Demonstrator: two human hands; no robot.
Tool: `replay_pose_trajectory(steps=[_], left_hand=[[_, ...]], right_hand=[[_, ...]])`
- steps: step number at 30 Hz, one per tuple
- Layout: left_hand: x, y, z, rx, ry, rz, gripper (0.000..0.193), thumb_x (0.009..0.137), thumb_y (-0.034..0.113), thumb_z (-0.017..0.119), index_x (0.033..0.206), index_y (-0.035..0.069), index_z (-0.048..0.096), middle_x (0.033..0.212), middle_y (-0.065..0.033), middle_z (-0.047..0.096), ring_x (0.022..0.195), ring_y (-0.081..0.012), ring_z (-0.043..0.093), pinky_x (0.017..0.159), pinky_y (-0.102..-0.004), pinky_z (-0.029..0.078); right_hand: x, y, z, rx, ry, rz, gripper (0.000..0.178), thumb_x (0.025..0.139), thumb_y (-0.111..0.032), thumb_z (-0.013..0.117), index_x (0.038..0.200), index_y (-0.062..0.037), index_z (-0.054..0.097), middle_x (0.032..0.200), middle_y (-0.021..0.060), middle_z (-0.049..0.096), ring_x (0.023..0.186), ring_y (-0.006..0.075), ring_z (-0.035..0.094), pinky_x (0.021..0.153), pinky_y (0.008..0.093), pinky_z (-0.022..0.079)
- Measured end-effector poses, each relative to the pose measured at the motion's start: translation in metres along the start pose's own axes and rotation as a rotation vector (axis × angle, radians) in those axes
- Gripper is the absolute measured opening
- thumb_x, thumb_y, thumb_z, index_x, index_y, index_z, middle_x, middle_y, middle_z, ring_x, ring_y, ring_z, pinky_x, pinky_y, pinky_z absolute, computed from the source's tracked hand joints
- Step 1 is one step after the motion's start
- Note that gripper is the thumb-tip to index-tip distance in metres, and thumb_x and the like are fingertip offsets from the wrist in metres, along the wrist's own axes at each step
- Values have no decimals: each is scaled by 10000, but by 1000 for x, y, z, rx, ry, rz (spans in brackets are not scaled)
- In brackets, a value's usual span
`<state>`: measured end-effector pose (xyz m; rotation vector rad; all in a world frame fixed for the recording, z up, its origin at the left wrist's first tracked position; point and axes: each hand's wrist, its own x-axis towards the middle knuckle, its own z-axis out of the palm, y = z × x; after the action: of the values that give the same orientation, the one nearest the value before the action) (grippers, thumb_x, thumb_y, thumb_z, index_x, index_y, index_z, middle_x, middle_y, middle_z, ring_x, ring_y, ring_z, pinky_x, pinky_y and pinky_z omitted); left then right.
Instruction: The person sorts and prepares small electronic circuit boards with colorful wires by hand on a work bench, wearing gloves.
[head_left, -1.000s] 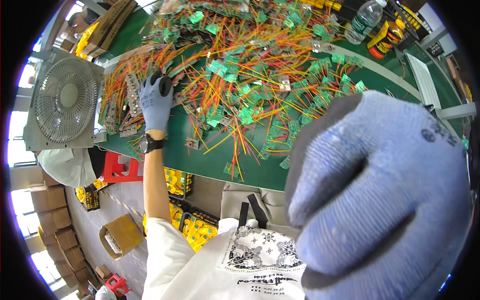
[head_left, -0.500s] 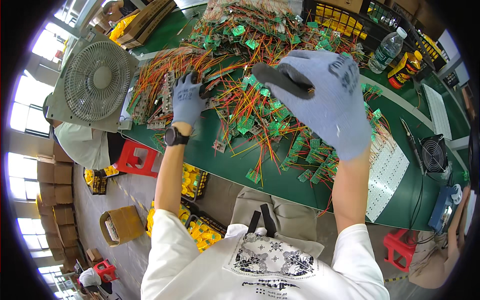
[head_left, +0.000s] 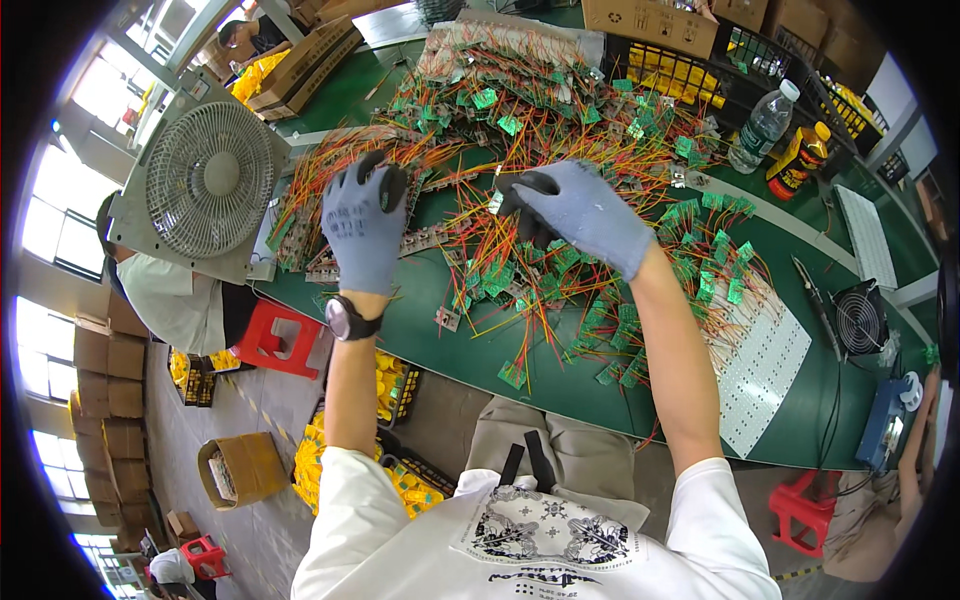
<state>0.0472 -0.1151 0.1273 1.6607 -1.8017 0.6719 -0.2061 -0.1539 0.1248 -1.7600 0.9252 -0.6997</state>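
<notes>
Both my hands wear grey-blue knit gloves with dark fingertips. My left hand (head_left: 365,225) hovers at the left part of the wire pile, fingers bent but apart, with nothing visible in it. My right hand (head_left: 585,212) is closed in a pinch over the middle of the heap, thumb and fingertips together. A small pale piece (head_left: 495,203) shows at those fingertips; I cannot make out whether it is held. Beneath and around lie many small green circuit boards (head_left: 495,275) with red and yellow wires (head_left: 530,300), tangled together. Metal-coloured strips (head_left: 425,240) lie between my hands.
A fan (head_left: 210,180) stands at the left. A white perforated sheet (head_left: 765,375), a soldering iron (head_left: 818,300) and a small black fan (head_left: 860,320) lie right. A water bottle (head_left: 765,128) and a dark drink bottle (head_left: 800,160) stand far right. Yellow parts fill crates (head_left: 400,385) below the table.
My right hand has come down and left from a raised position, closer to the boards, its fingers now pinched. My left hand has turned and lifted slightly.
</notes>
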Motion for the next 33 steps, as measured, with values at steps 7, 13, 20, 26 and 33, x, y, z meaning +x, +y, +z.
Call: replay_pose_trajectory(steps=[7, 13, 20, 26, 33], left_hand=[[-38, 40, 1, -132, 202, 359, 296, 742, 132, 721, 1029, 105, 655, 1166, -100, 606, 1032, -296, 592, 881, -402, 478], [-44, 65, 29, -824, 94, -70, 535, 721, 7, 751, 1223, 35, 568, 1255, -122, 577, 1114, -274, 582, 944, -347, 474], [-61, 36, 57, -1122, -114, -494, 354, 799, 15, 684, 1148, 2, 630, 1044, -125, 689, 948, -196, 669, 838, -305, 503], [-67, 24, 89, -944, 29, -358, 353, 794, 21, 689, 1140, -4, 624, 1048, -133, 684, 947, -210, 664, 851, -305, 493], [-78, 7, 97, -966, 23, -400, 346, 796, 21, 688, 1133, -17, 620, 1024, -134, 693, 935, -199, 671, 848, -297, 487]], right_hand=[[8, -14, 14, 461, 44, 109, 379, 959, -394, 541, 894, -24, 590, 675, 87, 654, 519, 139, 596, 512, 276, 481], [15, 6, 14, 426, 147, 64, 273, 924, -282, 622, 863, -18, 594, 636, 57, 624, 560, 124, 601, 505, 276, 465], [-17, -25, 10, -674, 461, -273, 190, 842, -172, 644, 974, -34, 648, 765, 153, 665, 677, 270, 654, 674, 335, 497], [-144, -86, 10, 282, 603, -487, 351, 826, -240, 637, 1128, -62, 632, 994, 99, 681, 855, 240, 642, 762, 288, 471], [-202, -150, 2, 338, -123, -934, 546, 830, -617, 562, 1187, -206, 610, 826, 70, 654, 672, 218, 564, 525, 295, 418]])
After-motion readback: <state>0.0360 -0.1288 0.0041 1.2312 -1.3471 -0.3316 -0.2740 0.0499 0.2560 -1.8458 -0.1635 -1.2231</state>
